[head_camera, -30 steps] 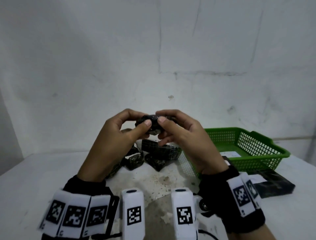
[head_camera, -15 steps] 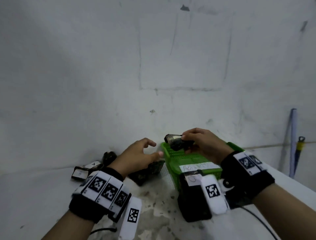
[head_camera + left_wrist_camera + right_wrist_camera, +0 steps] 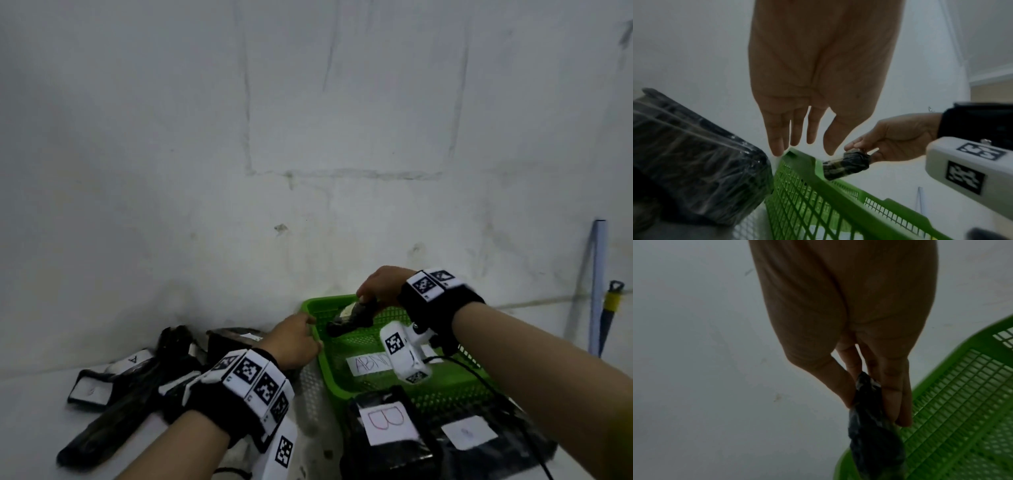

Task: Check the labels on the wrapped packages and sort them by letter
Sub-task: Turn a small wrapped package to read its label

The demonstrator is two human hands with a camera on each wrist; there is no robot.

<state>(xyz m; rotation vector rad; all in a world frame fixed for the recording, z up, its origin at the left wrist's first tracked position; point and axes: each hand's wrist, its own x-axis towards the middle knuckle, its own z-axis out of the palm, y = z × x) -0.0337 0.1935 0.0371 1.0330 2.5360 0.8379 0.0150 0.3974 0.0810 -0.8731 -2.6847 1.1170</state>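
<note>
My right hand (image 3: 371, 294) pinches a small dark wrapped package (image 3: 351, 318) by its upper end and holds it over the far left corner of the green mesh basket (image 3: 329, 373). The right wrist view shows thumb and fingers (image 3: 893, 395) clamped on the package (image 3: 873, 439), which hangs over the basket (image 3: 962, 410). My left hand (image 3: 298, 339) hovers with straight fingers (image 3: 795, 134) just above the basket's left rim (image 3: 809, 164), holding nothing. A paper label lies on the basket floor.
Several dark wrapped packages lie left of the basket, one with an "A" label (image 3: 133, 359). A black package labelled "B" (image 3: 385, 419) sits in front of the basket. A large wrapped package (image 3: 694, 162) leans against its left wall. Wall close behind; blue pole (image 3: 597, 287) at right.
Both hands held the small package together before; the left hand let go. The right hand carried it rightwards and now lowers it over the basket's far corner. My head turned right.
</note>
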